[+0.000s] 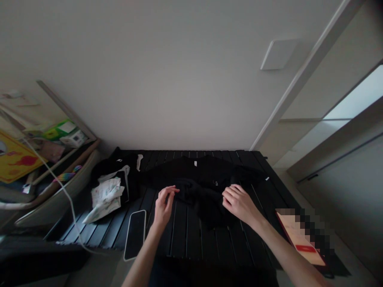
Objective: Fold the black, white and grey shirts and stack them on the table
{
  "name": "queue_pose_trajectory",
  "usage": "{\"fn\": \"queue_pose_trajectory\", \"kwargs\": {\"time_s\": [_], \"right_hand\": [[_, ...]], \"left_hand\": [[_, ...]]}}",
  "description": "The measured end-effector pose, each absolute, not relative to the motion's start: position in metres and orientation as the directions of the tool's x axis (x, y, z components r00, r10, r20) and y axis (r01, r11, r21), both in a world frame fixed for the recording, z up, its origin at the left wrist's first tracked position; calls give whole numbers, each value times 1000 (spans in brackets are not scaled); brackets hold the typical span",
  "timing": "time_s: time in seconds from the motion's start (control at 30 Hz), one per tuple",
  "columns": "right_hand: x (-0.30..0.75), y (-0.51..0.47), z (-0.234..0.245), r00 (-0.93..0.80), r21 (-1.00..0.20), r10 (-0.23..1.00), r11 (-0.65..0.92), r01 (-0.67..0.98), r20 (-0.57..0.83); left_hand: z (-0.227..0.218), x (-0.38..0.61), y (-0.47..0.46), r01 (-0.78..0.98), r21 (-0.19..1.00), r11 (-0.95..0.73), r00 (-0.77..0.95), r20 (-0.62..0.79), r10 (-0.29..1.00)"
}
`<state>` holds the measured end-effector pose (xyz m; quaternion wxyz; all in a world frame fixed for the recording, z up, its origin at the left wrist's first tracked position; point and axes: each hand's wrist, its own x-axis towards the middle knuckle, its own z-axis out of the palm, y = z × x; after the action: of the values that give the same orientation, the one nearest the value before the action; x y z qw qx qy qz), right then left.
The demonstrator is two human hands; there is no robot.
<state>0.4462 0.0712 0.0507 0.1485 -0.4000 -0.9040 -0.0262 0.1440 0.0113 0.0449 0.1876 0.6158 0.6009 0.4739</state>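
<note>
Forearms [277, 241] extend, black garment [206, 195] bunched between both grips [163, 204] [238, 202].

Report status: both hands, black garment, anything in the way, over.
Left hand by black garment, contact unclear. Right hand curled at garment, grip unclear. Garment rumpled on slatted surface. Phone left of left hand, apart from garment.

Taken from the garment [209, 169] on the table [179, 235], the wall [167, 87] stands behind at twelve o'clock, bearing a plate [279, 54] toward one. A clothes pile [109, 169] lies at nine, another cloth [106, 195] on its near part; the phone [134, 235] is at eight.
</note>
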Motion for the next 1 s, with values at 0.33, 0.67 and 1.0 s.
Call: {"fn": "queue_pose_trajectory", "kwargs": {"time_s": [0.33,0.67,1.0], "right_hand": [[416,-42,46,-435,-53,825,448,893,-361],[442,-38,2,-422,-150,814,396,906,-399],[503,-14,9,-139,122,979,157,980,-148]], "left_hand": [[1,230,-19,924,371,94,-119,45,992],[-34,170,-42,822,562,92,-246,204,948],[46,107,-43,872,172,458,-481,126,868]]}}
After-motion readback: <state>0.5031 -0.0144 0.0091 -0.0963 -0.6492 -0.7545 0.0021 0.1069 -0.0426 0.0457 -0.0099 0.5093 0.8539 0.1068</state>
